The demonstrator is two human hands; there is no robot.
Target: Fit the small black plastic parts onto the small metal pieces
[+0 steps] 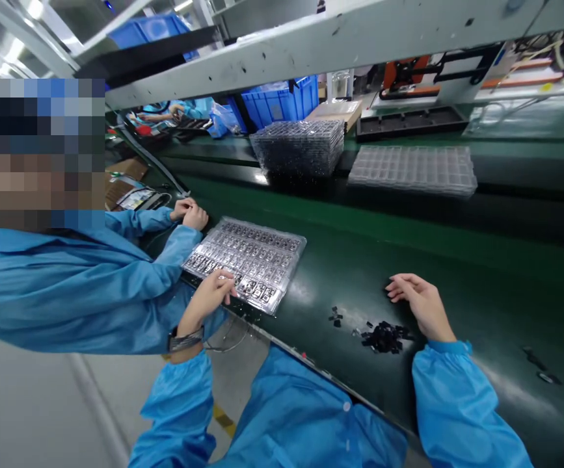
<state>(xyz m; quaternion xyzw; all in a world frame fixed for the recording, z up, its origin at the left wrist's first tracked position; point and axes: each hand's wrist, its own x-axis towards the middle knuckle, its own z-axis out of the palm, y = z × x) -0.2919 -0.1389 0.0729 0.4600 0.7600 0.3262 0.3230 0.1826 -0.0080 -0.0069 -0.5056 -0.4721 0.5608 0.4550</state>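
My left hand (213, 294) is over the near left part of a clear plastic tray (289, 263), its fingers curled together. What the left fingertips hold, if anything, I cannot make out. The tray has rows of compartments filled with small dark and silvery parts (262, 292). To the right, my right hand (421, 304) is just above the green work surface, thumb and fingers pinched. A dark sliver shows at those fingertips, too small to make out clearly. Close by, on the near side of that hand, lies a pile of small black pieces (385, 338), with a few loose pieces (335, 317) to its left.
A co-worker in a blue sleeve (130, 286) stands at left, hands (191, 213) together beside the tray. Stacked clear trays (301, 146), more clear trays (413, 168) and a black tray (411, 122) are behind. A grey beam (311, 45) crosses above. Dark bits (548, 377) lie far right.
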